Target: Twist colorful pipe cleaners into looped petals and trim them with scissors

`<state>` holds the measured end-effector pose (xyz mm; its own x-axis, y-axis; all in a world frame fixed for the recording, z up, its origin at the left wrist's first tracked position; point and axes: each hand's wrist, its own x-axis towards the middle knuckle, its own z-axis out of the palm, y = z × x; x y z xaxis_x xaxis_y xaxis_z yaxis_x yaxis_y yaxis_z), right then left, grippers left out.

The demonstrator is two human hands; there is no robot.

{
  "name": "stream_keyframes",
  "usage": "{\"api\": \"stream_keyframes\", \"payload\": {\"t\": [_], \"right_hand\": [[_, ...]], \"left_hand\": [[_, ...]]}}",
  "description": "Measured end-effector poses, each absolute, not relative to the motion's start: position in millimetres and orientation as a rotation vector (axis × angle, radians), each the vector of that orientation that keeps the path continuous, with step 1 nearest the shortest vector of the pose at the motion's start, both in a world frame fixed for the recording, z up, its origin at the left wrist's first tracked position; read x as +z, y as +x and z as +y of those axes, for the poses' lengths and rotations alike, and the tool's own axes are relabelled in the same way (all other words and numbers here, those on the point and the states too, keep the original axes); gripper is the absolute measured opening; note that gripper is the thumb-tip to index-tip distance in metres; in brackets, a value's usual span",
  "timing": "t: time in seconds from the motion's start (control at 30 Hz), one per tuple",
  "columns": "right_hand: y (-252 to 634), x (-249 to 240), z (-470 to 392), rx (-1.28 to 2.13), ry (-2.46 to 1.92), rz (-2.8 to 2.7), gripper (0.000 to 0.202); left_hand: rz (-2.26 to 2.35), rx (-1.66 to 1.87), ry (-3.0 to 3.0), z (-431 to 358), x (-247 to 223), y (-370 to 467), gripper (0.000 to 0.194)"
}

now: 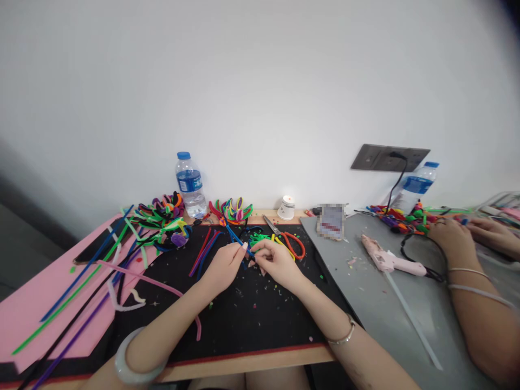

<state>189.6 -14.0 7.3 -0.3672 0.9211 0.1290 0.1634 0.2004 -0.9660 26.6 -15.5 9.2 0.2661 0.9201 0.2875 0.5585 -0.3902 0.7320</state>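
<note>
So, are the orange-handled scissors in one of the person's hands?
No, the scissors lie on the black mat, beside the right hand.

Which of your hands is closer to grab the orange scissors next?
Right, probably. The right hand lies just beside the orange scissors, whose handles sit past its fingers. The left hand is farther off on the black mat, and both hands pinch the blue pipe cleaner.

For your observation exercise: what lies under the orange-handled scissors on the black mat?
Under the scissors lie green and yellow pipe cleaners on the black mat. The right hand covers where those pipe cleaners end nearer the person.
</note>
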Motion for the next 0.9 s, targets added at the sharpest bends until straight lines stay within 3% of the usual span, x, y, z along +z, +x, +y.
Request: {"api": "stream_keyframes", "payload": {"t": [0.47,0.9], "right_hand": [[189.8,13.5,-14.0,1.324,-0.991,-1.577,0.021],[195.5,13.2,-9.3,1.388,-0.897,-1.348,0.015]], "left_hand": [[1.432,1.017,1.967,-12.3,9.4,22.8,0.037],[1.294,0.852,2.105,-14.3,13.0,24.1,0.032]]}}
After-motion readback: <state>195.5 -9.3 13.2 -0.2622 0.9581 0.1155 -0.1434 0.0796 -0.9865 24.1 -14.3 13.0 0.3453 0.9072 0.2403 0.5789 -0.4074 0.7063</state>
